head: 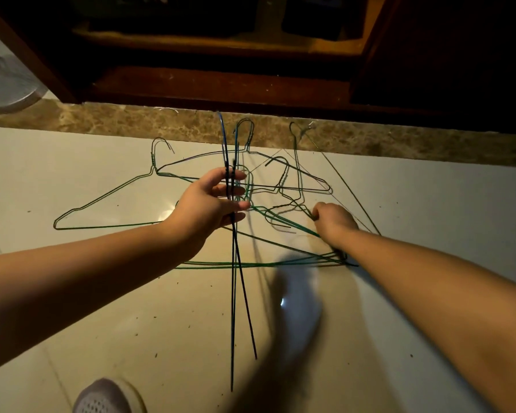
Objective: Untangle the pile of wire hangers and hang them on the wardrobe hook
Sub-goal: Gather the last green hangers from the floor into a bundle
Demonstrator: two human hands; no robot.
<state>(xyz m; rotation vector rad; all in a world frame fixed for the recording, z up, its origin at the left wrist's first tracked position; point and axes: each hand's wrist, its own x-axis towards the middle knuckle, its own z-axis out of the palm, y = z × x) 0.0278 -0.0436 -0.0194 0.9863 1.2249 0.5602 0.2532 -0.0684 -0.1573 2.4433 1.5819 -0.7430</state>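
Several wire hangers lie tangled on the pale tiled floor in front of the wardrobe. My left hand is raised above the pile and grips two dark blue hangers by their necks; seen edge-on, they hang down toward me. My right hand is low at the pile's right side, fingers closed on green hanger wire. A green hanger lies flat at the left, apart from the hands. No wardrobe hook is visible.
The dark wooden wardrobe stands open at the top, with a brown marble strip along its base. A fan base sits at the far left. My shoe shows at the bottom edge.
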